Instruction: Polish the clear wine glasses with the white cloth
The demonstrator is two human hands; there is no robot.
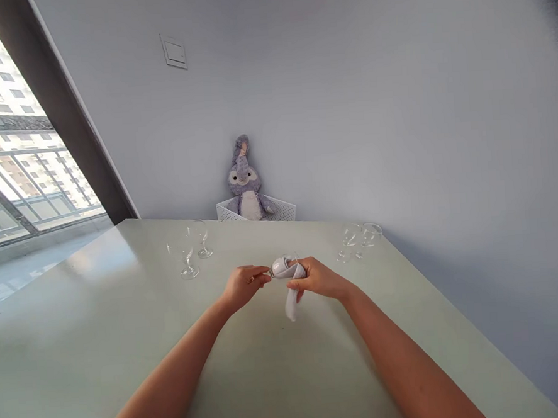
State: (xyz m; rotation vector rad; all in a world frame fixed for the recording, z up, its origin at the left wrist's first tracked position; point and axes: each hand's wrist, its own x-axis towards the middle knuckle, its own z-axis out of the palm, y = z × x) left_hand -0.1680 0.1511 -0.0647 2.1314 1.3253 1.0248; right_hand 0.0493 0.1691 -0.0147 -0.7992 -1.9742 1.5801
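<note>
A clear stemmed glass (279, 267) lies on its side in the air between my hands, above the middle of the table. My left hand (247, 283) pinches it at the stem or foot end. On the bowl end, my right hand (314, 279) is closed around a white cloth (292, 303), and some of the cloth is inside or against the bowl. One end of the cloth hangs down below my right fingers. Part of the glass is hidden by the cloth and fingers.
Two stemmed glasses (188, 272) (205, 252) stand at the left on the pale table (102, 333). Two more (349, 235) (369, 236) stand at the back right. Behind the table's far edge, a plush toy (244, 179) sits in a white basket (285, 210).
</note>
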